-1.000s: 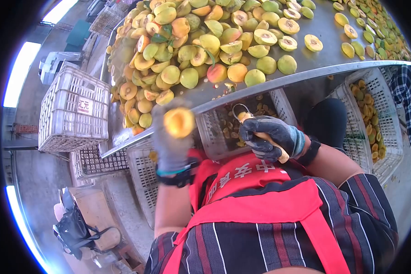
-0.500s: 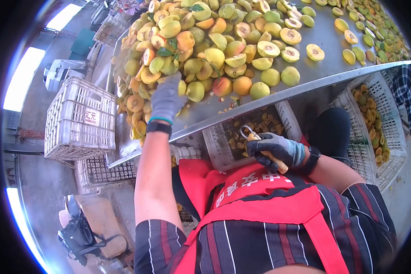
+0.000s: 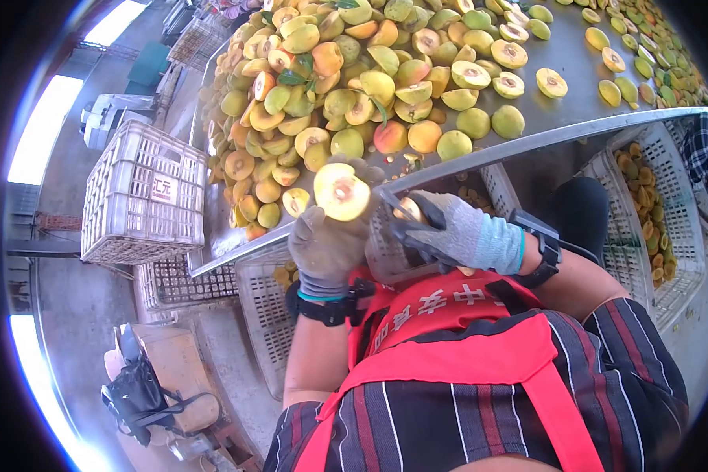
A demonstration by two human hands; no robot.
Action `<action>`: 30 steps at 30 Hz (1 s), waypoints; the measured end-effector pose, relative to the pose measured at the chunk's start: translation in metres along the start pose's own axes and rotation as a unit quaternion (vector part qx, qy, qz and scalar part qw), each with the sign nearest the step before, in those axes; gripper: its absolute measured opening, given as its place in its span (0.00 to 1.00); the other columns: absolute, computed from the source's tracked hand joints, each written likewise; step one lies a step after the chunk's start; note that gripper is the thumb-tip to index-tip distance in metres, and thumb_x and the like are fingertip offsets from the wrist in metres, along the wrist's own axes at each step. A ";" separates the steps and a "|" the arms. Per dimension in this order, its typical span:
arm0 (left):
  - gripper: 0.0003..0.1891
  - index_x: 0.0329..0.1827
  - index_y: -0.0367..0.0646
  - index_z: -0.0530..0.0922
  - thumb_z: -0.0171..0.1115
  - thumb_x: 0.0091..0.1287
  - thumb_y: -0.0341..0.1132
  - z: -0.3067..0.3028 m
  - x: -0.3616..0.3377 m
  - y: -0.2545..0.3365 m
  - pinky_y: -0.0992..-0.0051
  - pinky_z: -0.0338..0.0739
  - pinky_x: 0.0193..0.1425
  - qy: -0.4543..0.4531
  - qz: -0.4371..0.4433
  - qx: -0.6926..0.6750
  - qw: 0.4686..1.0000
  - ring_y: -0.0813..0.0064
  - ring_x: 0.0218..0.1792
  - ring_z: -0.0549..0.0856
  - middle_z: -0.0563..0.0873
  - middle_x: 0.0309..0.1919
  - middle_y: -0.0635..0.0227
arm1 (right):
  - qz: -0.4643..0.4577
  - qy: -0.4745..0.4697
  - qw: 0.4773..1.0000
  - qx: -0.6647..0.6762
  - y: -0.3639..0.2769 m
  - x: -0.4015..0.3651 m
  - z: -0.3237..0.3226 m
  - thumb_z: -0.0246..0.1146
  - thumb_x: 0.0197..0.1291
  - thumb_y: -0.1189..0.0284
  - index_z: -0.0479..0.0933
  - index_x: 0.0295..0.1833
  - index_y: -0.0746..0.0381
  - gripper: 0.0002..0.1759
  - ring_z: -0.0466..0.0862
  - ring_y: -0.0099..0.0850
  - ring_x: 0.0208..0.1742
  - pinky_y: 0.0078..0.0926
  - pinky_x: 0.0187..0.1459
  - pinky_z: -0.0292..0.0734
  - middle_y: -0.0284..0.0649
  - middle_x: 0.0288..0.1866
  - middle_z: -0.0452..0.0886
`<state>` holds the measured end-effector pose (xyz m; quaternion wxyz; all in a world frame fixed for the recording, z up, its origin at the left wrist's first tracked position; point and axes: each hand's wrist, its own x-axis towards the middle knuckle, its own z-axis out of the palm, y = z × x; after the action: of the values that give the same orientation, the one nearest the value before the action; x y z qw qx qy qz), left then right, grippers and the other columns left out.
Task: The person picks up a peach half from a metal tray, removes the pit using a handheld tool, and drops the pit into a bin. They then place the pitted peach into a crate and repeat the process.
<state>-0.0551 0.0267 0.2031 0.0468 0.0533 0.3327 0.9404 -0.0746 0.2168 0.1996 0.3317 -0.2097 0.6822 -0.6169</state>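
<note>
A halved yellow peach (image 3: 342, 193) is in my left hand (image 3: 321, 253), its cut face and pit area turned up towards me. The gloved fingers are closed around its edges. Close to its right, my right hand (image 3: 460, 232), in a grey and black glove, is wrapped round a pitting tool with a wooden handle (image 3: 407, 209). The tool's metal loop is hard to make out now. Just beyond my hands, a big heap of halved peaches (image 3: 315, 102) lies on the metal table (image 3: 519, 126).
The table's raised metal edge (image 3: 558, 140) runs in front of me. Under it at right stands a white crate (image 3: 688, 212) of peach halves, with another crate (image 3: 259, 299) below my left arm. A white crate (image 3: 141, 197) sits to the left.
My left hand has come back from the heap towards my body with a peach half in it. My right hand has moved up and left with the tool, closer to the peach.
</note>
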 end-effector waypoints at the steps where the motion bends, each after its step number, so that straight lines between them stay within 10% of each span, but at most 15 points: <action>1: 0.28 0.62 0.34 0.64 0.57 0.61 0.40 0.002 -0.002 -0.008 0.60 0.71 0.59 -0.001 0.000 -0.004 1.000 0.52 0.55 0.75 0.74 0.54 0.51 | -0.036 0.022 0.999 -0.019 0.000 0.003 0.002 0.59 0.60 0.59 0.72 0.47 0.63 0.19 0.80 0.33 0.31 0.31 0.34 0.75 0.45 0.32 0.79; 10: 0.24 0.54 0.41 0.71 0.49 0.67 0.52 0.011 -0.007 -0.041 0.61 0.71 0.56 0.113 0.088 0.113 0.983 0.61 0.49 0.77 0.79 0.47 0.60 | 0.003 0.059 0.998 -0.036 0.003 0.005 0.013 0.58 0.60 0.59 0.72 0.44 0.65 0.19 0.81 0.45 0.34 0.35 0.37 0.75 0.51 0.33 0.79; 19: 0.15 0.52 0.38 0.71 0.52 0.69 0.40 0.009 -0.012 -0.049 0.69 0.75 0.51 0.101 0.185 0.247 0.946 0.68 0.46 0.80 0.79 0.45 0.63 | 0.095 -0.021 0.993 0.072 -0.011 -0.001 0.024 0.54 0.59 0.65 0.73 0.43 0.66 0.15 0.83 0.39 0.29 0.31 0.32 0.78 0.49 0.32 0.80; 23: 0.17 0.51 0.38 0.72 0.49 0.69 0.43 0.013 -0.015 -0.049 0.66 0.76 0.48 0.104 0.149 0.288 0.940 0.66 0.43 0.81 0.80 0.44 0.60 | -0.188 0.039 0.947 -0.259 0.013 0.007 0.031 0.53 0.56 0.69 0.73 0.43 0.65 0.13 0.82 0.41 0.37 0.35 0.38 0.78 0.50 0.34 0.79; 30: 0.10 0.41 0.35 0.78 0.55 0.66 0.34 0.009 -0.010 -0.027 0.69 0.78 0.44 0.042 -0.071 0.283 0.956 0.69 0.36 0.83 0.83 0.38 0.61 | -0.061 -0.093 0.989 -0.093 0.010 -0.002 0.023 0.55 0.56 0.68 0.73 0.42 0.63 0.12 0.80 0.45 0.38 0.39 0.41 0.75 0.49 0.34 0.78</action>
<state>-0.0426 0.0523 0.1923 0.0826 0.0011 0.5897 0.8034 -0.0555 0.2040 0.1897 0.3344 -0.3375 0.6888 -0.5476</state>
